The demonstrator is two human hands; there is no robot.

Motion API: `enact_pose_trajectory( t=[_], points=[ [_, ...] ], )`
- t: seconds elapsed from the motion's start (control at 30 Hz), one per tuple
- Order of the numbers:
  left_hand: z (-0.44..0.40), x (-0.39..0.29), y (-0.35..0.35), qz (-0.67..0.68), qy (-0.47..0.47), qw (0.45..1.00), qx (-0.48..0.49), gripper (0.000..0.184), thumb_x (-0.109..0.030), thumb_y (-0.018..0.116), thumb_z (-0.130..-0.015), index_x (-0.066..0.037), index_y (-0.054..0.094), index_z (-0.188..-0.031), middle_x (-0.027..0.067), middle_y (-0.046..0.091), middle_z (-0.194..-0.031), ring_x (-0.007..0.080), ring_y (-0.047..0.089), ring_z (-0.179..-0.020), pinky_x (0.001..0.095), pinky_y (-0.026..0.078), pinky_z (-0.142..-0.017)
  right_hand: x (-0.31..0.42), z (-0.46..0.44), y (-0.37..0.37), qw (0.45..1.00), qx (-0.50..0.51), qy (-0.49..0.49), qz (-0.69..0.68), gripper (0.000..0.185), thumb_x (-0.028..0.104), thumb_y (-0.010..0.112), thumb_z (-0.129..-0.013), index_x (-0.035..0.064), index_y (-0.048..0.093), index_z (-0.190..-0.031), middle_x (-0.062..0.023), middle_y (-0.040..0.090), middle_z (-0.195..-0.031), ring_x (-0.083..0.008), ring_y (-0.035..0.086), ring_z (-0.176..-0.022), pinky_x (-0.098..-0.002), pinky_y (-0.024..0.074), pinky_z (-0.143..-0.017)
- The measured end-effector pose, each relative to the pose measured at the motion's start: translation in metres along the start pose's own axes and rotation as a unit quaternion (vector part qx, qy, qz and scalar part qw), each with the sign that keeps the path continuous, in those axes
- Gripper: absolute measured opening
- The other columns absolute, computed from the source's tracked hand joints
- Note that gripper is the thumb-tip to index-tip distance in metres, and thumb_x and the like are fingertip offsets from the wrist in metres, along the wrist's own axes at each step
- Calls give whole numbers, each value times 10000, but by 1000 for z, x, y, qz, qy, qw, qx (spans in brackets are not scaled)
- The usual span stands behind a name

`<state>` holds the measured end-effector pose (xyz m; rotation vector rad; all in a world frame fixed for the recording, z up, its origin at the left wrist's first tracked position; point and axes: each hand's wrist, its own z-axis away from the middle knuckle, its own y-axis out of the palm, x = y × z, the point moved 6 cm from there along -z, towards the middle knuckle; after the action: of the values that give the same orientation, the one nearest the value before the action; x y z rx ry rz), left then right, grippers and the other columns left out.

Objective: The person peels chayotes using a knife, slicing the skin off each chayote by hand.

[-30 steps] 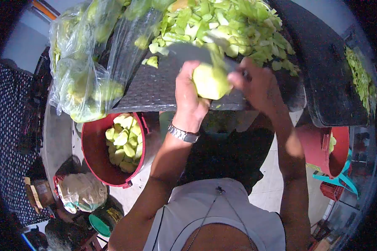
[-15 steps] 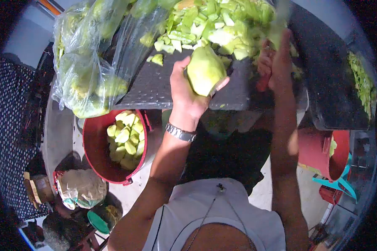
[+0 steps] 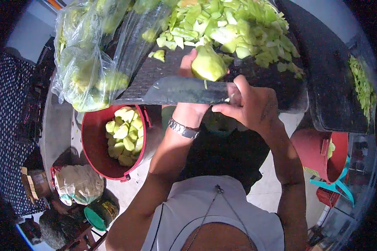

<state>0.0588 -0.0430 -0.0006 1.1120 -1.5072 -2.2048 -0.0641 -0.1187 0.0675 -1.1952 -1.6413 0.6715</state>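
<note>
My left hand (image 3: 191,109) is closed around a peeled pale green fruit (image 3: 208,62), rounded and narrowing toward me, over the front edge of the dark board. In my right hand (image 3: 255,104) is a broad-bladed knife (image 3: 180,90), my fingers around its right end. The blade lies sideways across the view, between the fruit and my left wrist, and hides part of my left palm. A small green sliver stands at the blade's upper edge. Behind the fruit, a heap of green peelings (image 3: 238,33) covers the board (image 3: 138,90).
Clear plastic bags of green fruit (image 3: 88,75) lie at the board's left. Below stands a red bucket (image 3: 92,161) holding pale green pieces. At right are another red bucket (image 3: 310,152), a turquoise stand (image 3: 343,190) and more green scraps (image 3: 362,83) on a dark surface.
My right hand has come down and left from the board's right side, bringing the knife across in front of the fruit. The fruit has tilted and shifted slightly right in my left hand.
</note>
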Motion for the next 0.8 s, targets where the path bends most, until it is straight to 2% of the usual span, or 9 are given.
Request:
enact_pose_trajectory(
  t=[0.07,0.17,0.47,0.53,0.63,0.67,0.7,0.73,0.8],
  points=[
    [-2,1,-2,5,-2,1000,-5,447,-454,551,-946,-54,588,-1143,139,679,-971,304,677,-839,473,572,-777,0,0,-1,1000,3,-3,17,612,555,842,-686,90,536,-941,-67,614,-606,-307,676,-585,-402,519,-520],
    [3,1,-1,14,7,997,-70,448,-450,546,-949,-49,587,-1145,142,678,-971,310,674,-842,479,571,-778,-3,-1,-3,999,5,-7,44,609,557,845,-680,92,543,-932,-69,620,-612,-306,679,-591,-401,520,-523],
    [2,7,0,16,7,998,-61,449,-450,537,-954,-48,586,-1147,144,676,-977,307,669,-856,457,561,-785,-6,-2,0,998,21,2,53,605,568,846,-668,98,556,-916,-56,641,-634,-287,683,-590,-393,535,-542],
    [-2,9,-4,23,-1,999,-46,435,-445,533,-957,-53,587,-1140,127,679,-960,285,674,-827,448,565,-729,-6,-3,-1,999,27,6,44,597,563,849,-669,103,558,-914,-54,648,-649,-283,684,-599,-393,537,-555],
    [3,5,-6,-22,16,998,-63,412,-446,524,-963,-76,591,-1130,89,684,-940,241,679,-780,414,556,-619,-23,-8,-1,991,106,70,27,649,672,703,-775,83,569,-1012,-126,708,-807,-364,708,-721,-463,559,-616],
    [7,1,-4,-47,25,996,-75,403,-448,521,-965,-86,593,-1127,75,686,-934,224,681,-764,399,551,-579,-44,-13,-4,988,78,132,23,649,668,696,-784,86,576,-1043,-134,707,-821,-370,709,-745,-465,560,-634],
    [15,-3,1,-88,-5,989,-122,391,-459,514,-969,-115,590,-1140,43,690,-933,188,684,-750,350,519,-501,-73,-17,-4,979,53,193,19,650,665,690,-793,89,582,-1075,-143,706,-835,-376,709,-769,-467,561,-653],
    [16,-6,5,-90,4,991,-96,398,-472,506,-970,-127,590,-1149,48,692,-940,199,689,-764,348,520,-507,-97,-15,-7,967,24,253,16,652,661,683,-803,91,588,-1106,-152,706,-848,-382,709,-794,-469,562,-671],
    [15,-7,8,-99,-7,994,-49,395,-462,505,-973,-122,593,-1153,64,696,-965,205,698,-798,337,528,-530,-101,-17,-14,990,5,139,20,643,641,675,-823,103,587,-1166,-176,694,-824,-386,707,-821,-474,559,-691]
  ],
)
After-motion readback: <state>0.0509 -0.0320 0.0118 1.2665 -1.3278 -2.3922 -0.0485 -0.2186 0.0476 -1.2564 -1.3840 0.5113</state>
